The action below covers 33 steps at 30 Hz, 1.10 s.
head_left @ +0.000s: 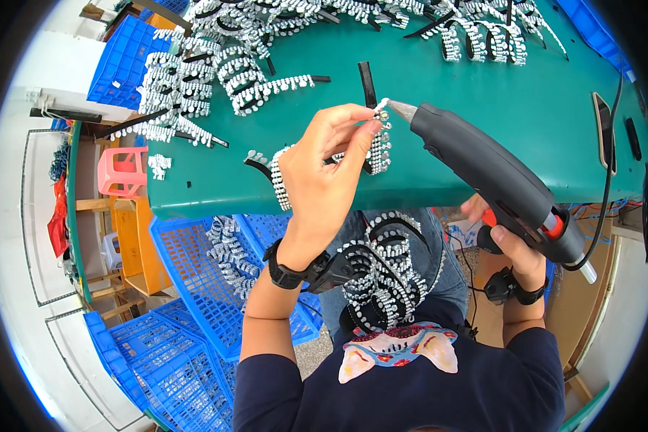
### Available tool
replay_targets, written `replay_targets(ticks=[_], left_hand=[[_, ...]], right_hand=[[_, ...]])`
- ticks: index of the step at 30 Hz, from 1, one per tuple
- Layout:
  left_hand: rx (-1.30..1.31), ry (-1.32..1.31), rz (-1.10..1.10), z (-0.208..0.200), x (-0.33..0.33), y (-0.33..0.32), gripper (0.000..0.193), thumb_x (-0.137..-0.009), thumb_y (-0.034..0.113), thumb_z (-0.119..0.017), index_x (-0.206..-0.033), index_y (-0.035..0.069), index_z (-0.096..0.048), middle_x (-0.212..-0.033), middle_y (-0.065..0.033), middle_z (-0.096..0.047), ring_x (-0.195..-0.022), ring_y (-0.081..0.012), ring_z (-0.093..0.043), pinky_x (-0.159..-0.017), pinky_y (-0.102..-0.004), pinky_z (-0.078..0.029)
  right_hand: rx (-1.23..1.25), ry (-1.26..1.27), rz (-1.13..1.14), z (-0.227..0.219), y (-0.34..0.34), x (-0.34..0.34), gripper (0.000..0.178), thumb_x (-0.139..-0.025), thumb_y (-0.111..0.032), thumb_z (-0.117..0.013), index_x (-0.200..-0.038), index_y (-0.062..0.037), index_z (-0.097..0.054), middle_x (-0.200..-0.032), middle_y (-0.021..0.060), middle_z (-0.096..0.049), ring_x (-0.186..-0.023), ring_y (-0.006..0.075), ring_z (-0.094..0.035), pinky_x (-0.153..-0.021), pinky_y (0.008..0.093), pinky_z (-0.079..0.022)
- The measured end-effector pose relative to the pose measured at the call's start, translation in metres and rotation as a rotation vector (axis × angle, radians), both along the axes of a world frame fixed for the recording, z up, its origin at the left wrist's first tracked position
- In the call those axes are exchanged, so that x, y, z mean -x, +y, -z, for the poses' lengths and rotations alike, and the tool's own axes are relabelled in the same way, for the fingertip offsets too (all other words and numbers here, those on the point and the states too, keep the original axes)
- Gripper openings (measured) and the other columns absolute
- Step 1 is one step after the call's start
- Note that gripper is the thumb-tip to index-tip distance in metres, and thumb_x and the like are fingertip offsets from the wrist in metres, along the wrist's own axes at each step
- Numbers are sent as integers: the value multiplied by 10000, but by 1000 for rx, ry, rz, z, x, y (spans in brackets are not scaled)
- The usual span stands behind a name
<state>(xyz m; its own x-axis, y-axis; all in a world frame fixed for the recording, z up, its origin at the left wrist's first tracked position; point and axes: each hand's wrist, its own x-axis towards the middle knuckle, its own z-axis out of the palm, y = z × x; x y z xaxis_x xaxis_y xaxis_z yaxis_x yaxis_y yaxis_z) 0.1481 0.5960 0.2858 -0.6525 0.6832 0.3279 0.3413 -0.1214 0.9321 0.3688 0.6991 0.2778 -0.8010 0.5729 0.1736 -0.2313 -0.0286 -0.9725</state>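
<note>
Navy shirt (pixel 425 392) nearest the camera; just beyond it, a bundle of rhinestone strips (pixel 385 281) on the lap. Left hand (pixel 331 155): thumb and index finger closed in a pinch on the upper end of a beaded strip (pixel 380 153), held over the near part of the table (pixel 453 90). Right hand (pixel 513 248): fingers wrapped round the handle of a black glue gun (pixel 493 162); trigger pressure cannot be told. Nozzle (pixel 402 110) at the strip's upper end, contact unclear. Handling estimate: strip light, flexible, likely to curl; beads probably slick and liable to shed. Best hold: edges or bare black backing, clear of the nozzle. Surface: smooth green top, apparently flat; coiled strips (pixel 176 90) heaped far left, phone (pixel 603 133) at right beside a black cable (pixel 613 122). Room: blue crate (pixel 167 241) below the table's near edge, pink stool (pixel 122 173) at left, pale wall (pixel 39 288) beyond it.
</note>
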Motion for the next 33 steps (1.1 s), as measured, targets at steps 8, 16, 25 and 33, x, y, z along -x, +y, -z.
replay_targets(ticks=[8, 16, 25, 33], left_hand=[[-24, 105, -12, 7, -4, 1, 171, -817, -23, -652, -952, -7, -547, -944, -135, -678, -862, -168, -668, -742, -258, -537], [-95, 118, -30, 13, -7, 1, 198, -805, -30, -657, -929, 7, -507, -916, -154, -688, -829, -188, -685, -704, -260, -548], [-95, 141, -14, 14, -7, 1, 184, -805, -36, -649, -914, -2, -504, -893, -156, -689, -814, -194, -690, -656, -260, -557], [-37, 155, 19, 12, -8, -2, 207, -822, -70, -625, -932, 2, -464, -956, -188, -667, -874, -179, -659, -771, -268, -534]], right_hand=[[21, -58, 18, -6, 0, 3, 264, -724, 57, -550, -983, 32, -593, -818, 113, -645, -829, 234, -640, -782, 408, -532], [59, -69, 70, -10, -4, -4, 307, -698, 2, -607, -1004, 31, -597, -814, 113, -652, -802, 214, -633, -745, 367, -524], [66, -135, 100, -14, -9, -10, 317, -721, -9, -618, -1035, 26, -582, -824, 105, -642, -802, 206, -624, -737, 359, -518], [116, -157, 117, -17, -9, -12, 328, -710, 0, -600, -1037, 22, -582, -810, 96, -630, -804, 205, -621, -731, 354, -512]])
